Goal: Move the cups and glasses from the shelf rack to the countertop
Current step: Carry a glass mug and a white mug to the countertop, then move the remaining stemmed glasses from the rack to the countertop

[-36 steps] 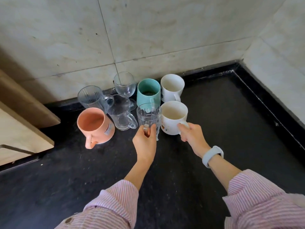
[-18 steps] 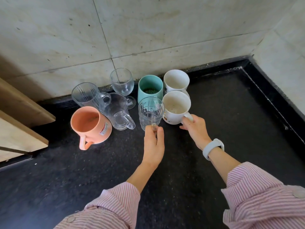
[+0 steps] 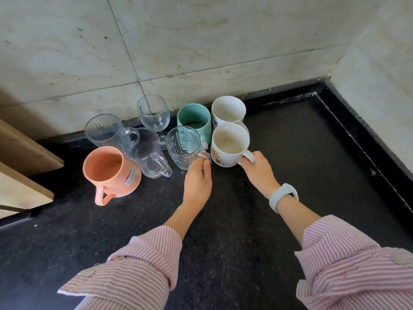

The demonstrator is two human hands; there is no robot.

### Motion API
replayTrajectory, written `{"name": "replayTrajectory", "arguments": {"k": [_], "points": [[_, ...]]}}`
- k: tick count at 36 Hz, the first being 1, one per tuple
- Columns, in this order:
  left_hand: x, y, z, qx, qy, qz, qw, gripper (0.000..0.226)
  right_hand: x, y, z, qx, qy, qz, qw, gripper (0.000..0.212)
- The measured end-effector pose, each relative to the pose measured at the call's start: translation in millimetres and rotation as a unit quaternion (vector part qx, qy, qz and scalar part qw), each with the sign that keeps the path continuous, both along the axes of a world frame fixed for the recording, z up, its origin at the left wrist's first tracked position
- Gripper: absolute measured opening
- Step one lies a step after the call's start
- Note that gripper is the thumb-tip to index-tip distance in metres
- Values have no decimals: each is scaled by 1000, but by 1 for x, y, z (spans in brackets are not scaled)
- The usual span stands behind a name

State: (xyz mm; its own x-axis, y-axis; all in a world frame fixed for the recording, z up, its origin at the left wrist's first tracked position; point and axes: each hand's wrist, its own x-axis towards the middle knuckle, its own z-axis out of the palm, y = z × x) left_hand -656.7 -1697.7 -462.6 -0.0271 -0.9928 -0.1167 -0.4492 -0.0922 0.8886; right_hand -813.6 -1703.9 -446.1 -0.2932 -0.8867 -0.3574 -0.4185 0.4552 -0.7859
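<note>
Several cups stand grouped on the black countertop (image 3: 223, 220) against the tiled wall. My left hand (image 3: 197, 180) holds the handle of a patterned clear glass mug (image 3: 183, 148). My right hand (image 3: 259, 173) grips the handle of a white printed mug (image 3: 228, 146). Both mugs stand upright on the counter. Behind them are a teal cup (image 3: 194, 118) and a second white mug (image 3: 228, 109). To the left stand a wine glass (image 3: 153, 114), a clear handled mug (image 3: 146, 153), a ribbed tumbler (image 3: 102, 130) and an orange mug (image 3: 109, 171).
A wooden board edge (image 3: 24, 153) juts in at the left, over the counter. The counter's raised black rim (image 3: 366, 139) runs along the right wall, with the corner at the back right.
Both mugs were set down closer to the back group, the glass mug in front of the teal cup and the white mug in front of the other white one. Both hands stay on the handles.
</note>
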Motion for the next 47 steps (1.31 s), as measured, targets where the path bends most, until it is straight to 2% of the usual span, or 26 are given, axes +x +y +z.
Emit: {"name": "replayTrajectory", "arguments": {"k": [5, 8, 9, 13, 15, 21, 27, 32, 36, 41, 44, 47], "points": [[-1, 2, 6, 13, -44, 10, 999, 19, 3, 6, 5, -33, 69, 34, 996, 9], [4, 7, 15, 23, -88, 8, 996, 32, 8, 15, 20, -55, 128, 33, 990, 43], [8, 11, 19, 17, -108, 1, 994, 37, 11, 18, 26, -73, 154, 34, 985, 48], [29, 31, 40, -30, -222, -65, 973, 42, 28, 24, 49, -156, 247, 77, 953, 43], [45, 39, 52, -52, -268, -82, 959, 41, 41, 25, 60, -192, 265, 120, 937, 38], [124, 53, 96, -84, -365, -51, 926, 36, 107, 30, 96, -201, 235, 291, 905, 32], [229, 112, 138, -31, -430, 63, 900, 38, 207, 58, 127, -206, 172, 432, 861, 34], [318, 215, 166, -2, -452, 195, 870, 39, 311, 116, 147, -223, 157, 550, 790, 36], [378, 331, 188, 22, -451, 300, 840, 38, 394, 197, 166, -256, 121, 626, 727, 34], [429, 504, 210, 38, -456, 439, 773, 32, 482, 339, 194, -319, 76, 690, 645, 32], [445, 615, 227, 59, -461, 494, 735, 48, 523, 436, 207, -343, 44, 726, 595, 33], [451, 723, 241, 87, -473, 547, 685, 47, 559, 534, 217, -353, 3, 752, 557, 29]]}}
